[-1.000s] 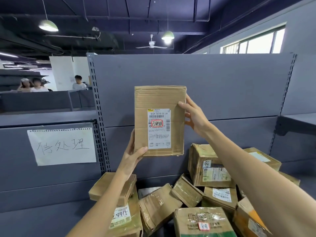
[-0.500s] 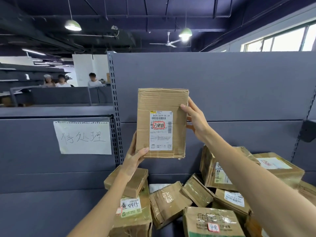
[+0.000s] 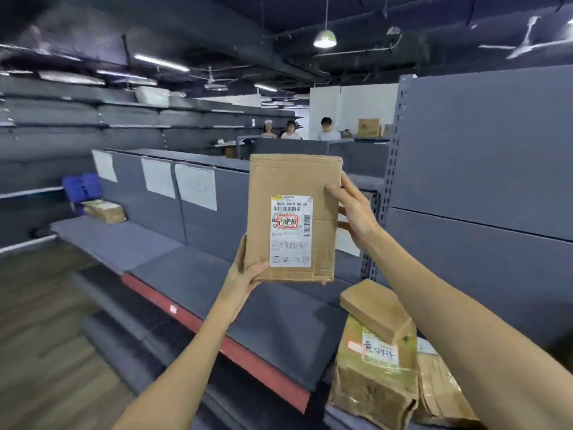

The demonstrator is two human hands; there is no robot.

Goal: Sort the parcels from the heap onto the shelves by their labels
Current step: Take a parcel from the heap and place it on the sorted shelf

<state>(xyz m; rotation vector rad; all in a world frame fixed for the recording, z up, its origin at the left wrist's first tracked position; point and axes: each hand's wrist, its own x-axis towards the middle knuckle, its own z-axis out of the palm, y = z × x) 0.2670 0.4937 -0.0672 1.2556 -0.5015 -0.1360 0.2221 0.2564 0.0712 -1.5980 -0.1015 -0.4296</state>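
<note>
A dark ceiling point(image 3: 217, 23) with exposed ducts carried a green-shaded pendant lamp point(image 3: 324, 38), bright strip lights point(image 3: 161, 62) and a white ceiling fan point(image 3: 527, 45). Grey metal shelving units point(image 3: 155, 119) lined the far wall. The floor was brown wood-look planking point(image 3: 40, 321). Three people point(image 3: 291, 130) sat beyond a grey partition point(image 3: 288, 147).

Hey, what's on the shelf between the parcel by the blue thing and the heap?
In the head view, nothing: the grey shelf runs bare from the far parcel to the heap.
</note>
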